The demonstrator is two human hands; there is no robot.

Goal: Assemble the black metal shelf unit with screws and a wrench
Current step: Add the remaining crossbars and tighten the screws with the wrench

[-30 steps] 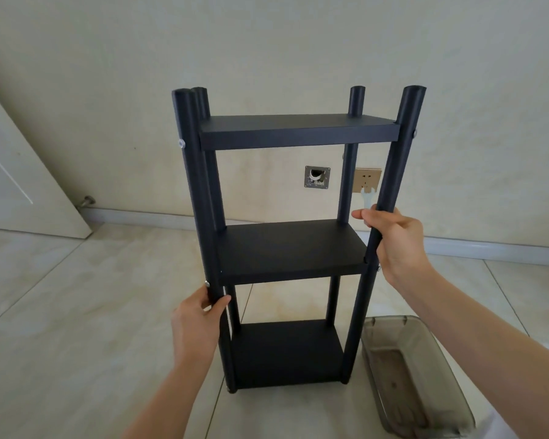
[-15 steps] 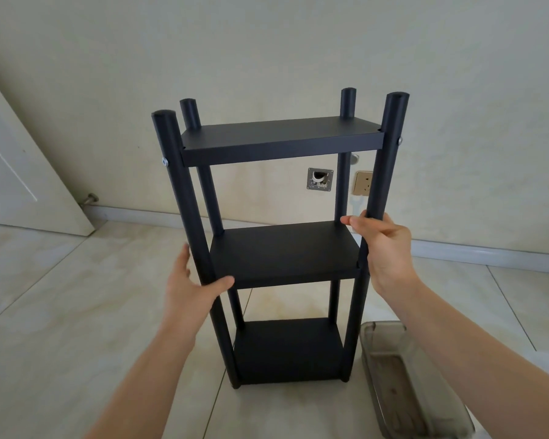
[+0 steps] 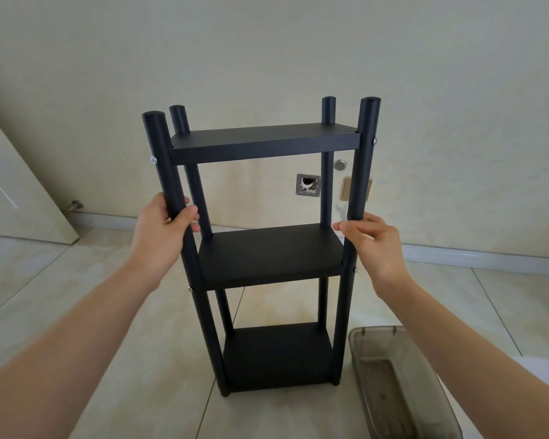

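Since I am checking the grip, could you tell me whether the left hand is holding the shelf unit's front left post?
Yes, the left hand wraps its fingers and thumb round the front left post just above the middle shelf.

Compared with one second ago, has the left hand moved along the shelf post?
Yes. The left hand has moved up the front left post, from below the middle shelf to above it.

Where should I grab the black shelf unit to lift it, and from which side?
Take the shelf unit by its two front posts, between the top and middle shelves, from the near side. The posts are round, upright and bare there. The left hand already wraps the front left post; the right hand sits by the front right post.
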